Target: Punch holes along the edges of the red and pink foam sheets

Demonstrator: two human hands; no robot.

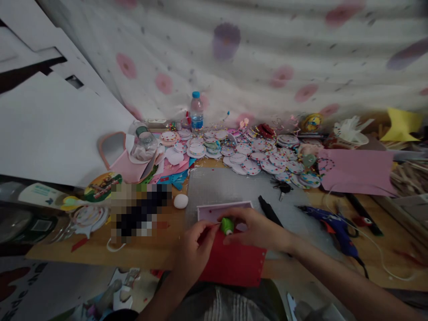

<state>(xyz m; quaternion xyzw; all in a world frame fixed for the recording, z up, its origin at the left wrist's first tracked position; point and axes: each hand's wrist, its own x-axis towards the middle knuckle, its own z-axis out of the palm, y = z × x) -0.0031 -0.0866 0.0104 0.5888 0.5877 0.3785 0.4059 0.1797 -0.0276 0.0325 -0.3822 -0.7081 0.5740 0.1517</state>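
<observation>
A small green object (227,226) with a pale tip is held between the fingers of my right hand (249,228). Just left of it, my left hand (197,247) is closed, its thumb and index finger pinched near the green piece; what they grip is too small to make out. Under both hands lies a red sheet (234,265) with small holes along its right edge, reaching over the table's front edge. Behind the sheet, partly covered by it, is a shallow white-rimmed tray (225,205) on a grey mat (214,183).
Many decorated white discs (250,166) are heaped at the back beside a water bottle (197,113). A blue glue gun (334,227) and a black tool (269,211) lie right. A white egg-shaped object (181,201) sits left. Pink paper (356,171) stands at back right.
</observation>
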